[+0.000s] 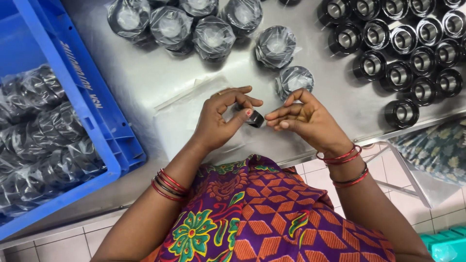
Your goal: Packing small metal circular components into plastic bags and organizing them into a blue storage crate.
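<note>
Counting from the head view: seven plastic-wrapped cylindrical parts (276,45) lie on the steel worktop (145,73), five clustered along the top edge and two nearer the hands, the closest (294,80) just beyond the right hand's fingertips. About eighteen unwrapped black metal sleeves (403,40) stand upright in close rows at the upper right; some are cut off by the frame edge, so the count is approximate. One of them (401,113) stands a little apart near the worktop's front edge.

One blue plastic crate (82,92) sits on the left end of the worktop. It holds a heap of wrapped dark parts (39,140); their number cannot be told through the film. A flat clear plastic bag (187,109) lies on the worktop under and beside the left hand.

One small black ring-shaped part (255,118) is held above the worktop, between the two hands and in front of the person's patterned garment. The left hand (221,121) has its grip closed on this part, thumb against its near side and fingers curled over the top. The right hand (306,119) has its fingers loosely curled with the fingertips just beside the ring; whether they touch it cannot be told. Both wrists carry red bangles.

A teal crate corner (444,245) shows on the tiled floor at lower right.
</note>
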